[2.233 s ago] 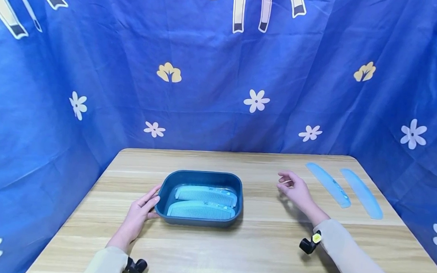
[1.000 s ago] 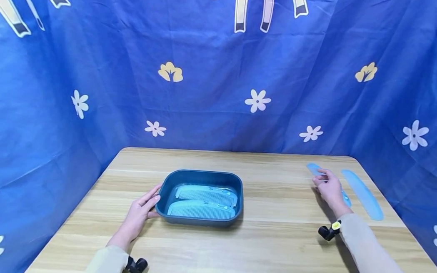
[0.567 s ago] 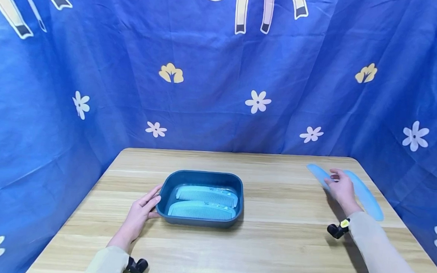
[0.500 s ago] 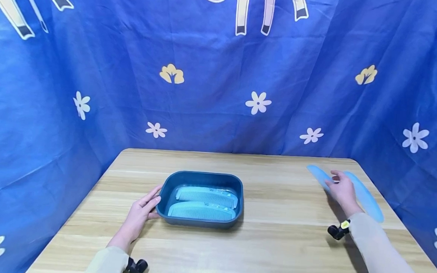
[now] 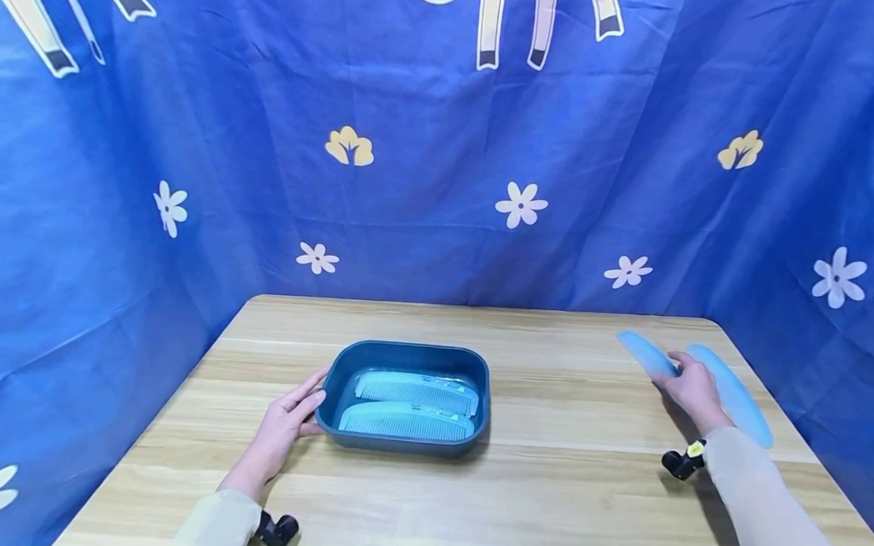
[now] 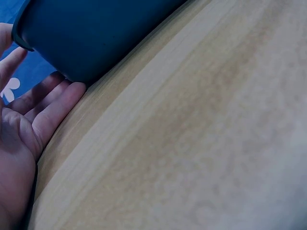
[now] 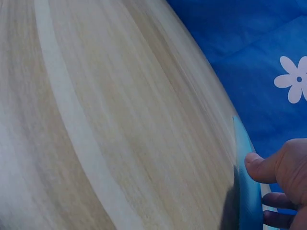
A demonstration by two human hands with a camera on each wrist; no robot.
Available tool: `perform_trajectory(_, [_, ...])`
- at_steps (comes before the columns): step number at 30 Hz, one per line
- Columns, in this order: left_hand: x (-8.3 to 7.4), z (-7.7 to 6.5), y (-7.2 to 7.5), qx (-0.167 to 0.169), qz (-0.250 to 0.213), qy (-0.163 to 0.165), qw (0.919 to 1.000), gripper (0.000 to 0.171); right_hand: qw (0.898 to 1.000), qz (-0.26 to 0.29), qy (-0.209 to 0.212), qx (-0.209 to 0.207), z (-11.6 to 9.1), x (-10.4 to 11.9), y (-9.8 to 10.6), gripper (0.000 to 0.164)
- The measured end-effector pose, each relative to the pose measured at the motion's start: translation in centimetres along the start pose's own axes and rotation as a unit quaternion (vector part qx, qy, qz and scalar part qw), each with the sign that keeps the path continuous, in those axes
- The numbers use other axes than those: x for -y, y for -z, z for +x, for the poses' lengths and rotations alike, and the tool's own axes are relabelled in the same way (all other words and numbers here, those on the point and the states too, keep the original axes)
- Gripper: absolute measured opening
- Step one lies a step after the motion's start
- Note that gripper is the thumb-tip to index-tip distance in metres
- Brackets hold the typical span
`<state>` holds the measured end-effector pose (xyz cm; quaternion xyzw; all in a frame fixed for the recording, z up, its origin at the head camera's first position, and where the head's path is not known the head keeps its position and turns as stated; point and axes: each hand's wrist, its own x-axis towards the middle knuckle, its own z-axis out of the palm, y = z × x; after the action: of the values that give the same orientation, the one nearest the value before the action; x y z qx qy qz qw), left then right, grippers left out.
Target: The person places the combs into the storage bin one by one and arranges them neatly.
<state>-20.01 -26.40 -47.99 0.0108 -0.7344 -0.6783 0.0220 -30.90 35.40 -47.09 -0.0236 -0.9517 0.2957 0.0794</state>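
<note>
My left hand [image 5: 282, 430] rests against the left side of a dark blue rectangular box [image 5: 400, 444], thumb at the rim. In the left wrist view its straight fingers [image 6: 55, 112] touch the box's outer wall low down. Inside the box lie two light blue combs, a far comb [image 5: 418, 389] and a near comb [image 5: 407, 421], teeth toward me. At the table's far right, my right hand [image 5: 693, 390] pinches another light blue comb [image 5: 644, 352]. The right wrist view shows the thumb on this tilted comb [image 7: 247, 191], its shadow on the wood beside it; the hand covers its near end.
One more light blue comb [image 5: 740, 404] lies just right of my right hand, partly behind the wrist. The wooden table [image 5: 527, 512] is bounded at the back and sides by a blue curtain [image 5: 425, 222] with white flowers. Each wrist carries a small black camera.
My right hand has moved right and slightly back to the left comb of the pair and now pinches and tilts it. The left hand and box have stayed in place.
</note>
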Motion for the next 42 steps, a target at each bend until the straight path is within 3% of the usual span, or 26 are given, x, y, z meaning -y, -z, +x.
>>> perform_trajectory(12, [0.1,0.1,0.0,0.0,-0.004,0.005,1.0,0.054,0.996,-0.03,-0.062,0.049,0.1,-0.2,0.2,0.072])
perform_trajectory(24, [-0.2,0.0,0.0,0.002,0.0,0.011,0.9999,0.055,0.994,0.03,-0.029,0.104,0.0,-0.6,0.7,0.081])
perform_trajectory(32, [0.0,0.0,0.0,0.002,0.003,0.011,0.9999,0.055,0.987,0.112,-0.043,0.108,-0.6,-1.0,0.9,0.073])
perform_trajectory(42, [0.0,0.0,0.0,0.005,-0.005,-0.001,1.0,0.054,0.985,0.148,-0.038,0.078,-0.8,-0.9,0.7,0.065])
